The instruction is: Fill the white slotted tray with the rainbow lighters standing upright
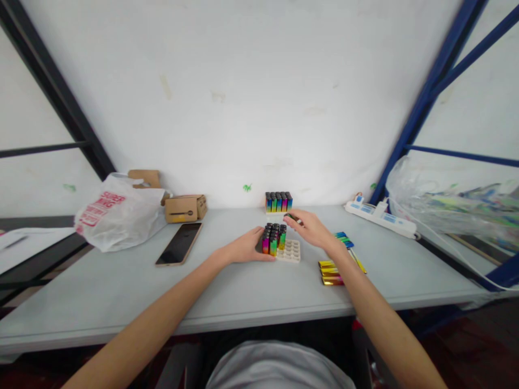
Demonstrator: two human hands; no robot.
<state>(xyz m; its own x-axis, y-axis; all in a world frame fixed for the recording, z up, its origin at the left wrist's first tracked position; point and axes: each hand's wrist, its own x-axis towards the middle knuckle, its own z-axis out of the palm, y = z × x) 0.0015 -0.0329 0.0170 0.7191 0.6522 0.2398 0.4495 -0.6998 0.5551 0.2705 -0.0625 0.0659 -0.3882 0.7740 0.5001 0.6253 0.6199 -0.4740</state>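
Note:
Several rainbow-coloured lighters [273,246] with black tops stand upright in the left part of a white tray [295,258] with round-edged slots; bare slots show on its right side. My left hand [245,246] is closed around the tray's left end, thumb at the front and fingers behind the lighters. Just above and behind the tray's right side, my right hand [310,227] pinches a lighter [288,216], of which only a dark end shows. Loose yellow lighters [329,273] lie near my right forearm, with blue-green lighters [344,240] beyond it.
A second block of upright lighters [279,202] stands by the wall. At left are a phone [179,244], a cardboard box [185,209] and a white plastic bag [121,213]. A power strip [381,217] and a clear plastic bag [458,197] lie at right.

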